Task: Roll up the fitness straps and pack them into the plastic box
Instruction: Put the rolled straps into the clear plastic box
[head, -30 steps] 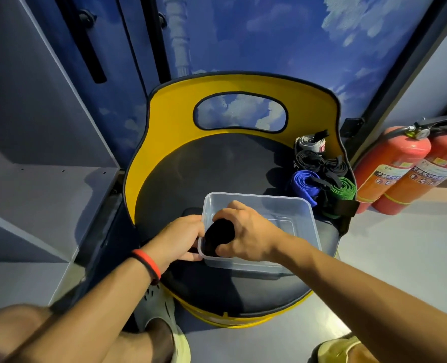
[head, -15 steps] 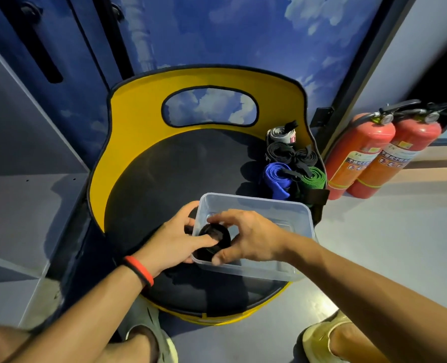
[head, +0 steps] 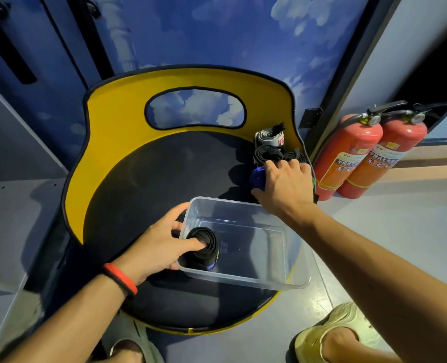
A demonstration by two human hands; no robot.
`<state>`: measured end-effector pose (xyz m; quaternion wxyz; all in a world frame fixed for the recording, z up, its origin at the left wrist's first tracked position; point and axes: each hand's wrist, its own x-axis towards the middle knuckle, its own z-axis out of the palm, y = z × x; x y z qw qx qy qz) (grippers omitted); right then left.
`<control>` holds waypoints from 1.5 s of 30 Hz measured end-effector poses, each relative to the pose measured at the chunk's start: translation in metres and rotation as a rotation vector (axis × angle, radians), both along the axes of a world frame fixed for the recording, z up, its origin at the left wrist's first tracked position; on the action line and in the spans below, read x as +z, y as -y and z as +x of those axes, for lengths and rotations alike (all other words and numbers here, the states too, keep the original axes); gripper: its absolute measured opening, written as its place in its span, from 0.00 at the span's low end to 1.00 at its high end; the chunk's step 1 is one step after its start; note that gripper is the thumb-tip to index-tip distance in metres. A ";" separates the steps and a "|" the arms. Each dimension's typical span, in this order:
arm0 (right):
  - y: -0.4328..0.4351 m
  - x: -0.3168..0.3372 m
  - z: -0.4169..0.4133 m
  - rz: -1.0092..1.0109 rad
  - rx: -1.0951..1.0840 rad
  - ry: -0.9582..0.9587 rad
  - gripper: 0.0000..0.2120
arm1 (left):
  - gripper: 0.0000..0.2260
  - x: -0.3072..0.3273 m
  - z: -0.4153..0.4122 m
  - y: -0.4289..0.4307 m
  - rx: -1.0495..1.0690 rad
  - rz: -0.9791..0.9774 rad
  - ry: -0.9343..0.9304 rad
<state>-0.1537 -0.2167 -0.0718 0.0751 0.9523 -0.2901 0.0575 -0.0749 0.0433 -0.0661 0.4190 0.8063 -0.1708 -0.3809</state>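
Left hand (head: 159, 247) is pinching the rolled black strap (head: 204, 244) against the wall of the clear plastic box (head: 243, 277). Right hand (head: 285, 184) is clasping the blue rolled strap (head: 257, 176), covering neighbouring rolls, with red fire extinguishers (head: 348, 153) close by.

Blue wall mural (head: 243, 35) with white clouds fills upper frame. Dark door frame (head: 348, 64) slants through upper right. Round yellow chair (head: 112, 132), black seat, oval cut-out in backrest, centre. Two red fire extinguishers (head: 348, 153) side by side, right, on grey floor (head: 400, 231). Grey shelf surface (head: 15, 205) left.

Single head-worn view, looking forward-down, close over plastic box (head: 243, 277) on chair seat (head: 151, 184).
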 end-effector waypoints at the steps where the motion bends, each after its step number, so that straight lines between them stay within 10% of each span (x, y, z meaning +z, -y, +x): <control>1: 0.000 -0.001 0.001 -0.004 0.005 -0.008 0.27 | 0.32 0.000 0.001 0.001 0.001 -0.001 0.000; 17: -0.030 0.042 -0.014 0.254 0.318 0.419 0.31 | 0.31 0.008 0.002 0.003 -0.026 -0.010 -0.045; 40: -0.059 -0.020 -0.008 0.648 0.597 0.091 0.31 | 0.36 0.006 0.009 0.004 -0.049 0.019 -0.035; 45: -0.071 -0.022 -0.004 0.517 0.642 0.105 0.28 | 0.42 0.002 0.005 0.007 -0.165 0.101 0.229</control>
